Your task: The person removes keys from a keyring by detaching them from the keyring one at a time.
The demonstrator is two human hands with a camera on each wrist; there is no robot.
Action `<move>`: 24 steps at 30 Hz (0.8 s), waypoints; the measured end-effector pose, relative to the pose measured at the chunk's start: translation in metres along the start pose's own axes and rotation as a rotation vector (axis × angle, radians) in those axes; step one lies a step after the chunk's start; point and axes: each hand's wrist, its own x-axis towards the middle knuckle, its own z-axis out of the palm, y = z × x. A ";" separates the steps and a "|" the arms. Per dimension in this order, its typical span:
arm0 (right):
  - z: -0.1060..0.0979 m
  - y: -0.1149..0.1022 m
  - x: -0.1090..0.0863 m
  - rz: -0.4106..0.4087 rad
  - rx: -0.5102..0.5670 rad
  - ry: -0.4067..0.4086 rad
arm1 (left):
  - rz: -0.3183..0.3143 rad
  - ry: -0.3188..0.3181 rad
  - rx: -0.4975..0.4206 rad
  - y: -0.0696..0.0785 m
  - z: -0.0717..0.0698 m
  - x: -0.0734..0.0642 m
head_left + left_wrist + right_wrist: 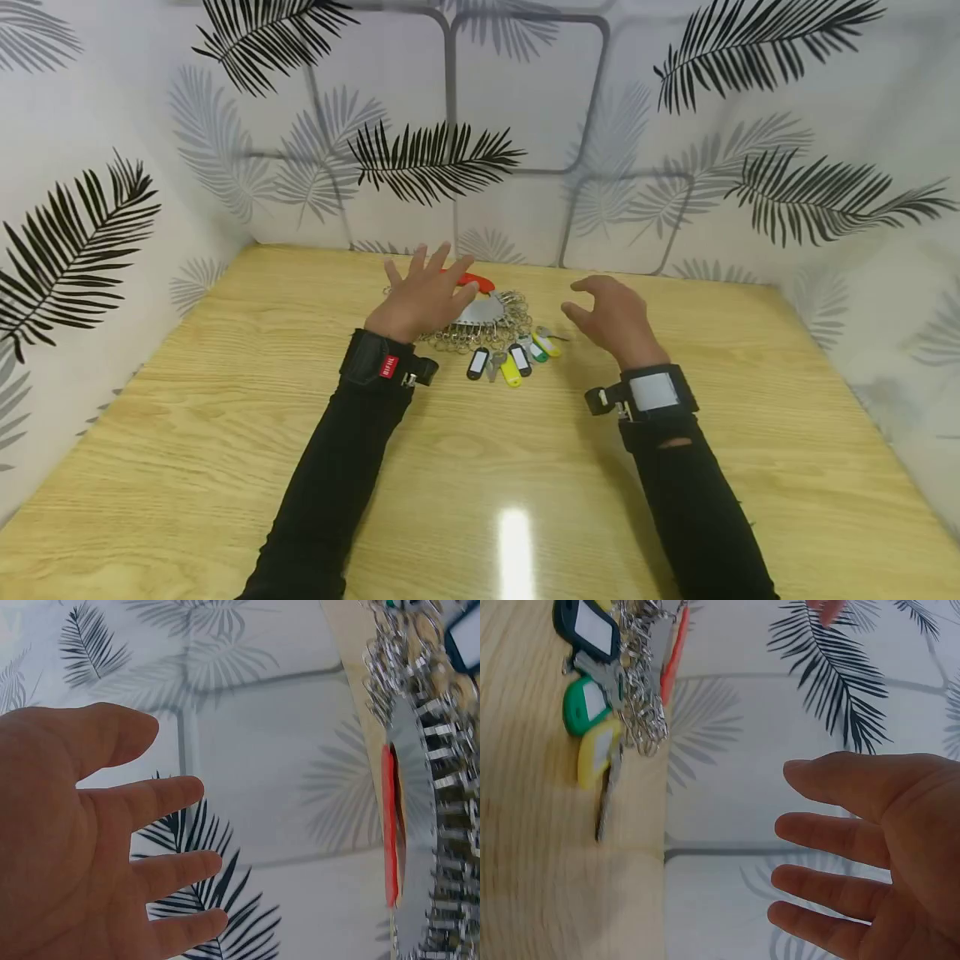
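A key holder lies towards the back of the table: a silver plate (483,312) with a red handle (478,284) and many small metal clips and rings (450,795) along its edge. My left hand (423,302) is over its left part with fingers spread, hiding some of it; the palm holds nothing. Several keys with plastic tags lie at its front edge, among them a black tag (477,364), a yellow tag (511,372) and a green tag (583,707). To their right, my right hand (617,321) is raised, its fingers loosely bent around nothing.
The wooden table (450,467) meets a leaf-patterned white backdrop (525,100) just behind the key holder. The same pattern covers both sides. Each wrist wears a black strap (660,392) with a small clip-like part.
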 end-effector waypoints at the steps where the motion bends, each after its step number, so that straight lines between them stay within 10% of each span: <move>1: 0.002 -0.001 0.002 0.001 0.008 -0.011 | 0.009 0.003 0.001 0.004 0.001 0.002; 8: 0.022 -0.005 0.013 0.011 0.044 -0.071 | 0.023 -0.056 0.019 0.021 0.026 0.034; 10: 0.027 -0.004 0.015 0.017 0.046 -0.090 | 0.068 -0.038 0.021 0.004 0.060 0.067; 14: 0.037 -0.004 0.017 0.037 0.063 -0.130 | 0.034 -0.118 0.021 0.001 0.086 0.093; 24: 0.049 -0.006 0.028 0.062 0.106 -0.149 | 0.062 -0.231 0.102 0.062 0.042 0.055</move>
